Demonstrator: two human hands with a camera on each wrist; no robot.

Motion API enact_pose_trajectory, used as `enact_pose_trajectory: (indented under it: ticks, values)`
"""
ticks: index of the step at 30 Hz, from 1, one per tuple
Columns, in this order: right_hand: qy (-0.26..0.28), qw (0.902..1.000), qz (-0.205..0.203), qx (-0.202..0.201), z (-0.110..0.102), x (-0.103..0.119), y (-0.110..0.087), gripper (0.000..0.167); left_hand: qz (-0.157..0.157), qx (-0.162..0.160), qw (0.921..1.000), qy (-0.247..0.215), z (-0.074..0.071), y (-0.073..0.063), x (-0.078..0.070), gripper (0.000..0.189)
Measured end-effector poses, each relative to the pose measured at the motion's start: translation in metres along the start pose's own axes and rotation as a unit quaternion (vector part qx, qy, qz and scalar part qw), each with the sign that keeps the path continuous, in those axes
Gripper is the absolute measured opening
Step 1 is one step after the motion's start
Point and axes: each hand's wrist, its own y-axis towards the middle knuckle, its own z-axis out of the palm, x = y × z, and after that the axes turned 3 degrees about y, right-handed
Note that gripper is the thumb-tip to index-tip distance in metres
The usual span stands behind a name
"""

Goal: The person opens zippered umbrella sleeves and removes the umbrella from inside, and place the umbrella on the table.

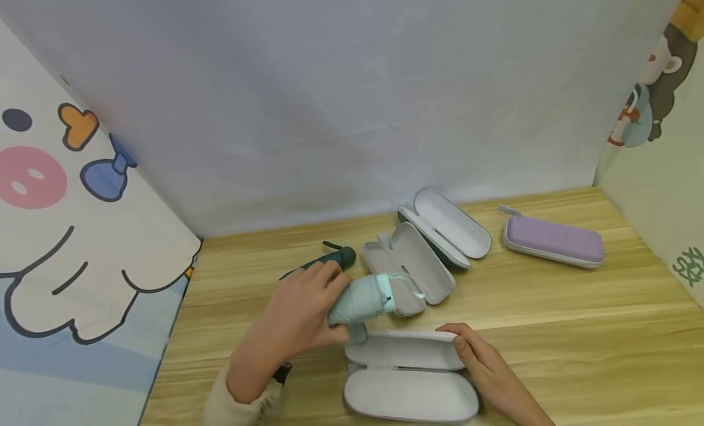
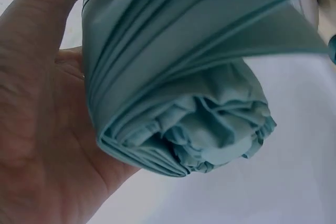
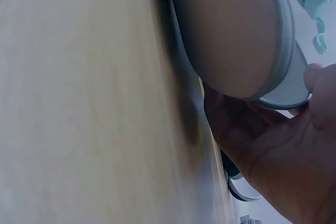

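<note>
My left hand [image 1: 305, 307] grips a compact folding umbrella [image 1: 363, 299] in pale teal, its canopy rolled up and a wrist cord hanging from the handle end. In the left wrist view, one end of the rolled canopy [image 2: 210, 124] shows gathered folds, and a loose flap of cloth sticks out. The umbrella is above the far edge of an opened zip case [image 1: 412, 394] with a pale inside. My right hand [image 1: 484, 365] pinches the right end of that case's raised far half, thumb inside. In the right wrist view, the case's rounded end [image 3: 236, 35] stands over the table.
Behind are an opened grey case [image 1: 426, 264], an opened dark green case with white lining [image 1: 453, 224], and a closed purple case [image 1: 552, 239] at right. A dark green folding umbrella [image 1: 343, 257] lies partly behind my left hand. A pale cloth backdrop [image 1: 357, 108] borders the wooden table [image 1: 550, 316].
</note>
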Motion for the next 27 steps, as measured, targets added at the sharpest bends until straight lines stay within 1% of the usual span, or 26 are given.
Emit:
enact_pose_trajectory:
  ticks: [2,5,9,12,15,17,20,24,27]
  values:
    - [0.006,1.0,0.0,-0.001,0.0,-0.001,0.0,0.032,-0.008,0.006,0.9999,-0.008,-0.001,0.001,0.007,0.058]
    - [0.014,0.9999,0.004,-0.003,-0.001,0.0,-0.001,0.032,-0.028,0.02,0.9991,-0.025,-0.002,0.004,0.019,0.062]
    - [0.019,0.9998,0.01,-0.002,-0.001,0.001,-0.002,0.032,-0.05,0.039,0.9973,-0.038,-0.002,0.008,0.037,0.065]
    - [0.02,0.9997,0.016,-0.001,-0.002,0.002,-0.003,0.032,-0.06,0.059,0.9952,-0.049,0.0,0.013,0.054,0.064]
    - [0.026,0.9993,0.027,-0.001,-0.003,0.002,-0.004,0.032,-0.08,0.078,0.9918,-0.063,0.002,0.019,0.074,0.064]
    - [0.029,0.9991,0.03,0.003,-0.003,0.001,-0.004,0.032,-0.094,0.081,0.99,-0.067,0.004,0.023,0.088,0.064]
    - [0.042,0.9985,0.035,0.01,-0.004,0.0,-0.005,0.033,-0.116,0.077,0.9884,-0.063,0.007,0.028,0.109,0.062]
    - [0.057,0.9977,0.033,0.02,-0.005,-0.001,-0.006,0.033,-0.123,0.072,0.9882,-0.057,0.013,0.037,0.132,0.058]
    - [0.058,0.9976,0.032,0.021,-0.006,-0.002,-0.006,0.033,-0.128,0.084,0.9868,-0.052,0.021,0.044,0.144,0.059]
